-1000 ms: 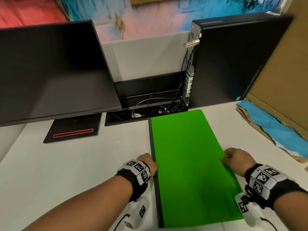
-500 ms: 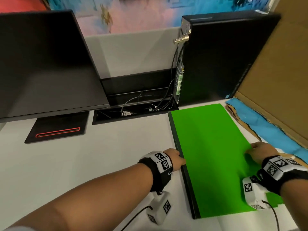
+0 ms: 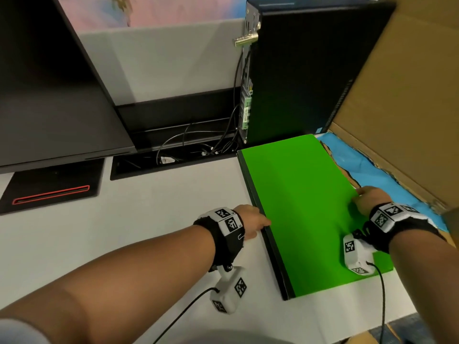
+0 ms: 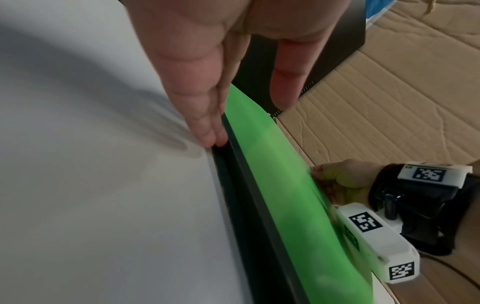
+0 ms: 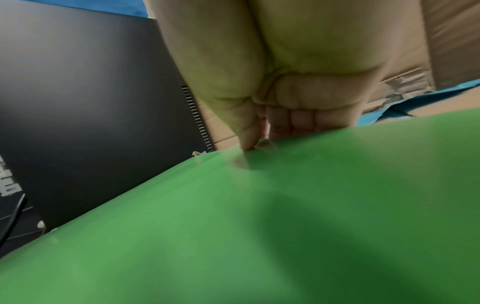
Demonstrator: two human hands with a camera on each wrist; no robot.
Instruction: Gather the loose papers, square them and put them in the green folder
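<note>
With the green folder (image 3: 300,207) lying closed on the white desk (image 3: 124,232), left hand (image 3: 250,220) braces straight fingers against its dark spine while right hand (image 3: 370,198) pinches the free edge, likely steadying it; loose papers unseen.

no words, brand names or numbers can be read anywhere. the only signs are black-and-white square code markers on the wrist bands (image 3: 228,219) and on the white camera blocks (image 3: 229,291) under both wrists; they carry patterns, not letters. a white tag (image 3: 166,160) on the cables behind the bench and a small blue sticker (image 3: 320,130) at the lower corner of the black computer tower (image 3: 310,70) are too small to read. pale lettering at the left edge of the right wrist view (image 5: 6,181) is cut off and blurred.
</note>
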